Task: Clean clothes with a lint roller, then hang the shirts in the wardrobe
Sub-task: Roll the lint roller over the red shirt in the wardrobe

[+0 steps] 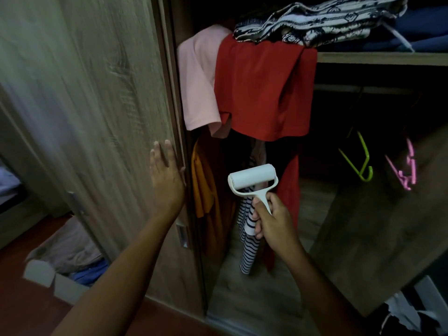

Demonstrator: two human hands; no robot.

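My right hand (272, 218) grips the handle of a white lint roller (253, 178), roller end up, in front of the open wardrobe. My left hand (167, 175) presses flat with straight fingers on the wooden sliding door (97, 105) near its right edge. A red shirt (264, 88) and a pink shirt (198, 83) hang over the edge of the wardrobe shelf (380, 58). Below them hang an orange garment (206, 192) and a striped navy and white garment (248, 243), just behind the roller.
A patterned black and white cloth (320, 20) lies on the shelf. A green hanger (358, 158) and a pink hanger (404, 166) hang bare in the dark right section. A cardboard box (60, 280) with clothes stands on the floor at the lower left.
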